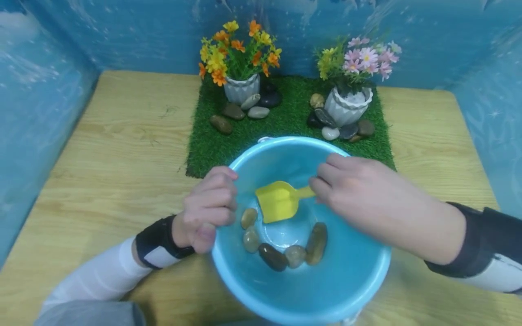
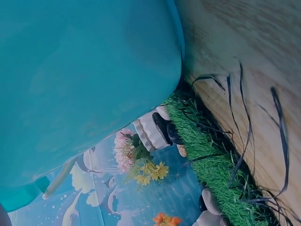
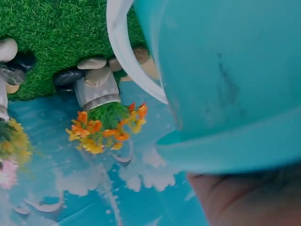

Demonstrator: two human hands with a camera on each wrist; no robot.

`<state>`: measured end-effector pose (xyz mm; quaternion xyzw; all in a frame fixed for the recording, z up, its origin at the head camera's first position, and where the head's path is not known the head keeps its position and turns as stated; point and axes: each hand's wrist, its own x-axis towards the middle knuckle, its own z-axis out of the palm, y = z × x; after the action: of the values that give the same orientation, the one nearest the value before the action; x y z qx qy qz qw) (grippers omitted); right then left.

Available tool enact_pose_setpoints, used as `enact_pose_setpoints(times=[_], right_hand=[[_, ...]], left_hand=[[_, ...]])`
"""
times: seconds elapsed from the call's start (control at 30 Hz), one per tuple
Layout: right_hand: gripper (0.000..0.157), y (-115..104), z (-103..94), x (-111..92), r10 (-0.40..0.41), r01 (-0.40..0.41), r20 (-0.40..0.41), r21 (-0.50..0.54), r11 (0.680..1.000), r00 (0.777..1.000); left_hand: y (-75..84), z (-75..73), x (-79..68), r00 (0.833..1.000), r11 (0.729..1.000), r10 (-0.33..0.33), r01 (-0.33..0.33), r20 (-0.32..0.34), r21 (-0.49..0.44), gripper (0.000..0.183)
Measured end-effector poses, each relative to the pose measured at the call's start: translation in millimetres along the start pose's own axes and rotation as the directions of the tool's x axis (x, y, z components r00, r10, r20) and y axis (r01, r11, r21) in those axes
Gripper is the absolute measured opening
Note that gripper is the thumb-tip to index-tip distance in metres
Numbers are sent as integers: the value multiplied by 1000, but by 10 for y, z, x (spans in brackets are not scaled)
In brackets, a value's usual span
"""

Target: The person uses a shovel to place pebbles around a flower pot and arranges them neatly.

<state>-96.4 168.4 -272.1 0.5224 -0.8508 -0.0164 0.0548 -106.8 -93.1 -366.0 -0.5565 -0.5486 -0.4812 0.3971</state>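
Note:
A light blue bucket [image 1: 350, 290] stands on the wooden table, with several smooth stones [image 1: 273, 256] in an arc on its bottom. My right hand [image 1: 350, 192] reaches over the bucket's right side and grips the handle of a yellow toy shovel [image 1: 279, 201]. The shovel's flat blade hangs inside the bucket above the stones and carries nothing. At the left of the bucket, my left hand [image 1: 212, 206] holds the rim with curled fingers. Only the bucket's outer wall [image 2: 84, 84] fills much of the left wrist view. In the right wrist view, its white handle [image 3: 124, 44] hangs against the side.
Behind the bucket lies an artificial grass mat [image 1: 289, 106]. On it stand a pot of orange and yellow flowers [image 1: 241, 88] and a pot of pink flowers [image 1: 346, 106], both ringed by pebbles. Blue printed walls [image 1: 163, 40] enclose the table [image 1: 122, 149]. Dark strands [image 2: 247, 127] lie beside the mat.

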Motion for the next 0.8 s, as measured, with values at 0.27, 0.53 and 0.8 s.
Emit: enact_pose_setpoints(times=[0.27, 0.53, 0.8], right_hand=[[24, -78, 116, 98, -6, -3, 277, 34, 999, 961], [19, -121, 104, 107, 58, -208, 453, 289, 934, 890], [22, -61, 7, 44, -23, -67, 305, 279, 958, 952]], left_hand=[[-18, 23, 6, 999, 1000, 25, -25, -28, 0, 56], [-7, -22, 9, 1000, 1000, 2, -2, -1, 5, 56], [4, -44, 8, 1000, 1000, 3, -3, 24, 8, 57]])
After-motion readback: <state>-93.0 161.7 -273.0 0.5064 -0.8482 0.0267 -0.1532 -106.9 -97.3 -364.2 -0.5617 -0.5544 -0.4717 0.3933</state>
